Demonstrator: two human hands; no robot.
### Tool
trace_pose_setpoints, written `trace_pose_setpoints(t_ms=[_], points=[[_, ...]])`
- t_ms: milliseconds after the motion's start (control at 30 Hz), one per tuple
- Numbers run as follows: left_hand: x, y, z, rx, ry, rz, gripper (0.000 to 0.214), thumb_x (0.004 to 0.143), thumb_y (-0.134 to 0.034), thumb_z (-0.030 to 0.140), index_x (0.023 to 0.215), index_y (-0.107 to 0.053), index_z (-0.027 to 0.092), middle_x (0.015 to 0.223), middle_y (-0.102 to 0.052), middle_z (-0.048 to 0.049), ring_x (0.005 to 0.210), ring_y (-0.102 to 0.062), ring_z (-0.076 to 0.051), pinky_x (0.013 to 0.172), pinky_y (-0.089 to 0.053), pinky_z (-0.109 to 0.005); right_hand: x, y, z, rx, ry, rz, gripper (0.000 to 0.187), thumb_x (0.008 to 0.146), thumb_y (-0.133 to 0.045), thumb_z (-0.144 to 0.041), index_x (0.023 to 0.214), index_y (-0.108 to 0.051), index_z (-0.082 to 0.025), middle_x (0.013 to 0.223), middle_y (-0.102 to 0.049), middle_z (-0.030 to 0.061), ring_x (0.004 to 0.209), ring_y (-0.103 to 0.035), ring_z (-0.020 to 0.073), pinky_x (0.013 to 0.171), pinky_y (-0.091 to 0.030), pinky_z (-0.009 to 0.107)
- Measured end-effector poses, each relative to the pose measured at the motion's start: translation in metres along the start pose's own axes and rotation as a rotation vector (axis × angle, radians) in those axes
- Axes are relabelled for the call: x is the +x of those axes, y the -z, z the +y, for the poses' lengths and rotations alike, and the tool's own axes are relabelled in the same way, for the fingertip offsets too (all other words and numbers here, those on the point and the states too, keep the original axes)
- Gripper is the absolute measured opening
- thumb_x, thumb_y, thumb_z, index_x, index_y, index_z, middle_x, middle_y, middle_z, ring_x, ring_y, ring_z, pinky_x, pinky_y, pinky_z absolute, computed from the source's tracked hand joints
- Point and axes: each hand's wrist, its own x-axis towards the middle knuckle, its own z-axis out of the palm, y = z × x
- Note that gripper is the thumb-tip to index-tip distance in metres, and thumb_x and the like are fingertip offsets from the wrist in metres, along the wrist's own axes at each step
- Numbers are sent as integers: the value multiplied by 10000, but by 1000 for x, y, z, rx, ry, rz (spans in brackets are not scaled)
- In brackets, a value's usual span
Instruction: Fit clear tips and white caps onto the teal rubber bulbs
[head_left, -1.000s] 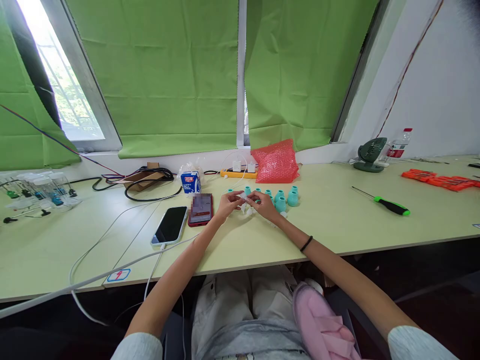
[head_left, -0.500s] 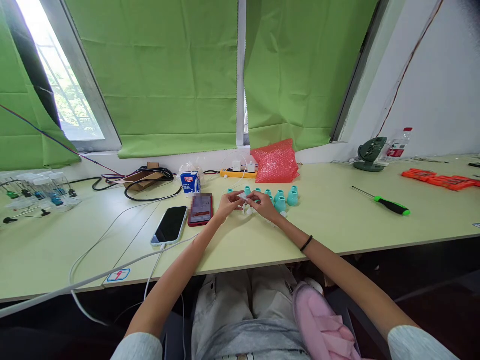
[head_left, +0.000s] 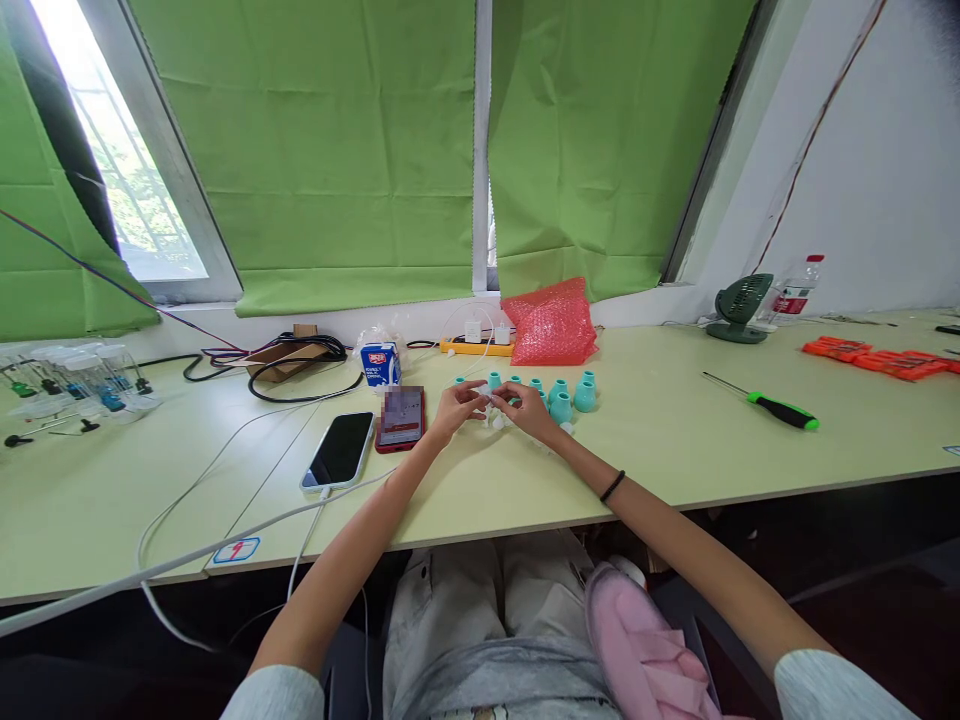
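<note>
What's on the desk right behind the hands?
A cluster of teal cone-shaped parts, then a red bubble-wrap bag. The left hand and right hand cover most of the small white piece between their fingers.

Left hand (head_left: 456, 405) and right hand (head_left: 531, 408) meet fingertip to fingertip over the table (head_left: 675, 460), both pinching a small white piece (head_left: 489, 397) (too small to identify). Teal caps (head_left: 561, 406) stand just behind and right of the hands. Red phone (head_left: 402, 417) and black phone (head_left: 341, 450) lie left of them. A green-handled screwdriver (head_left: 780, 409) lies well apart, to the right.
</note>
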Motion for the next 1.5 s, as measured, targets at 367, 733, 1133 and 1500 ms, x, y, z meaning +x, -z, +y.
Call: trace_pose_setpoints(t_ms=[367,733,1133,1500], points=[[2,2,-2,-20,8,-13,402,572,-664,219,957,-588,135,634,-572,1,579,-534,-84,572,-510,-251,-1,-1,0,-24,21,18,229,731,-520,-384,778,-583,-168,729,-623,42,651,-577,147,519,-451,233],[-2,0,2,-21,26,-23,412,572,-659,207,968,-571,135,639,-600,-9,557,-561,-95,579,-501,-267,-2,-1,-1,-69,61,34,184,681,-570,-305,804,-578,-168,720,-616,36,596,-561,128,510,-465,230],[-3,0,2,-2,43,-17,238,612,-637,223,817,-573,121,643,-603,-21,565,-575,-107,578,-499,-271,-1,-1,2,-80,108,19,185,692,-556,-239,855,-599,-162,794,-626,44,640,-572,129,516,-476,216],[-3,-1,1,-8,9,-8,151,589,-638,175,681,-527,132,625,-588,5,574,-572,-96,597,-505,-272,-2,-2,2,-83,128,11,220,683,-583,-293,860,-616,-165,777,-620,44,600,-560,120,482,-473,211]])
